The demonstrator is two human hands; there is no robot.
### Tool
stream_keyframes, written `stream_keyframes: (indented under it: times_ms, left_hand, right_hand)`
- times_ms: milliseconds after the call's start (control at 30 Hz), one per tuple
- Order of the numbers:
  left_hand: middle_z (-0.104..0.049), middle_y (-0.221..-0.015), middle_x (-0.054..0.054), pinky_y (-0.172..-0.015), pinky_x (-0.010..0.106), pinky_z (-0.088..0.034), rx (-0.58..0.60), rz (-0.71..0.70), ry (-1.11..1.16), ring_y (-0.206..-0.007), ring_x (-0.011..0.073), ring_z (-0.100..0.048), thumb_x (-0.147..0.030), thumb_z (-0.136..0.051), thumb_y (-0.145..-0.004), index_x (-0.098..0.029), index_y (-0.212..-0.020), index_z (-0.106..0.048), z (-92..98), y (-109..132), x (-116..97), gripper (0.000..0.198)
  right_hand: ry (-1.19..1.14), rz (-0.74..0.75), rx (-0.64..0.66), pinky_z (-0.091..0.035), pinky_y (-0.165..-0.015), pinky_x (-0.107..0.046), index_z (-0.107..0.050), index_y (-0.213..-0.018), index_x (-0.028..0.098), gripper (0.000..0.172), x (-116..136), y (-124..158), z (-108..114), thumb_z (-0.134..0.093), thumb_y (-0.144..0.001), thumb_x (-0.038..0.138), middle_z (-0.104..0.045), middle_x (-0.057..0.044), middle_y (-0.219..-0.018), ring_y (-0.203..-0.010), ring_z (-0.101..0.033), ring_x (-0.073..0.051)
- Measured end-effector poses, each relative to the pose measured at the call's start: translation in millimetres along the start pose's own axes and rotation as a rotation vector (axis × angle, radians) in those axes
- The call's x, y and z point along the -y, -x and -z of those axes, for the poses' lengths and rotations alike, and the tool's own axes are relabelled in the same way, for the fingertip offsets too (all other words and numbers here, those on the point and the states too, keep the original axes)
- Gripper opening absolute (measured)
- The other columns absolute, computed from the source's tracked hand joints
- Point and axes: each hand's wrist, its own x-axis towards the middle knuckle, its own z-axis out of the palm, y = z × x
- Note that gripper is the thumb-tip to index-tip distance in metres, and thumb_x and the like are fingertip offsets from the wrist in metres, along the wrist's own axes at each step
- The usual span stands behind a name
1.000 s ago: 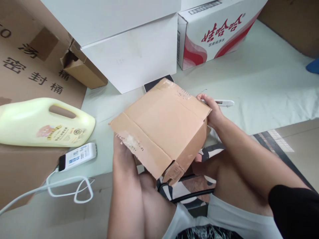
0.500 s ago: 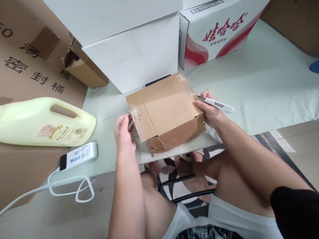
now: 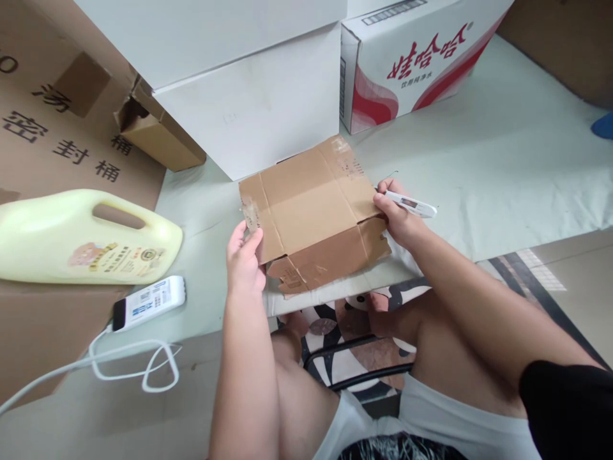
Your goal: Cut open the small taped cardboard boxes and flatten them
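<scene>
A partly flattened brown cardboard box point(image 3: 306, 198) lies on the cloth-covered table, its creased side flaps spread out and a front flap hanging towards me. My left hand point(image 3: 246, 259) is closed on the box's left edge, thumb on top beside a strip of clear tape and fingers beneath. At the right edge, my right hand point(image 3: 397, 214) pinches the cardboard with its thumb on top. That same hand holds a slim white tool with a dark slot, which looks like a utility knife point(image 3: 421, 208); its front end is hidden by the fingers.
White boxes point(image 3: 253, 102) and a red-and-white carton point(image 3: 421, 70) stand behind the cardboard. To the left are a pale yellow jug point(image 3: 129, 246), a white power strip point(image 3: 156, 299) with its cable, and large brown cartons point(image 3: 57, 147). The table edge point(image 3: 306, 300) runs just above my knees.
My left hand has taken hold of the box's left edge, its thumb now on top. The box's right side has opened out flatter, showing a crease, and my right hand has shifted slightly left.
</scene>
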Motion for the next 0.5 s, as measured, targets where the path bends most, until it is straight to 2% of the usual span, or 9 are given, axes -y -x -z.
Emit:
stream_keyframes:
  times_ms: [100,200,367,500]
  left_hand:
    - [-0.078,-0.102,0.006,-0.073,0.031,-0.058,-0.114,-0.015,0.017,-0.088,0.0212,-0.073,-0.029,-0.086,-0.059,-0.023,-0.100,-0.072,-0.1,-3.5,1.1,0.043]
    - [-0.077,-0.102,0.005,-0.071,0.030,-0.057,-0.138,-0.029,0.012,-0.087,0.0199,-0.072,-0.030,-0.084,-0.061,-0.023,-0.098,-0.071,-0.3,-4.2,1.6,0.040]
    - [-0.076,-0.099,0.003,-0.063,0.027,-0.053,-0.152,-0.014,-0.005,-0.083,0.0192,-0.070,-0.030,-0.083,-0.059,-0.023,-0.096,-0.071,-1.6,-1.2,-0.8,0.039]
    - [-0.076,-0.095,0.002,-0.059,0.024,-0.050,-0.156,0.001,-0.002,-0.078,0.0176,-0.069,-0.030,-0.083,-0.057,-0.023,-0.092,-0.070,-4.2,1.6,-4.3,0.038]
  right_hand:
    - [0.038,0.003,0.099,-0.030,-0.057,-0.029,-0.038,-0.088,0.028,0.062,-0.3,2.5,-0.3,-0.080,-0.065,0.068,-0.038,0.006,-0.068,-0.060,-0.037,-0.013]
    - [0.119,-0.021,0.159,-0.030,-0.055,-0.028,-0.040,-0.088,0.028,0.057,-4.1,3.8,1.8,-0.081,-0.069,0.063,-0.039,0.006,-0.067,-0.060,-0.038,-0.014]
    - [0.243,-0.054,0.145,-0.032,-0.058,-0.030,-0.046,-0.086,0.026,0.048,-4.4,4.7,5.2,-0.078,-0.072,0.060,-0.048,0.002,-0.073,-0.067,-0.045,-0.017]
    - [0.309,-0.060,0.141,-0.034,-0.060,-0.032,-0.048,-0.082,0.026,0.047,0.1,6.3,4.8,-0.076,-0.072,0.062,-0.050,0.000,-0.073,-0.070,-0.048,-0.018]
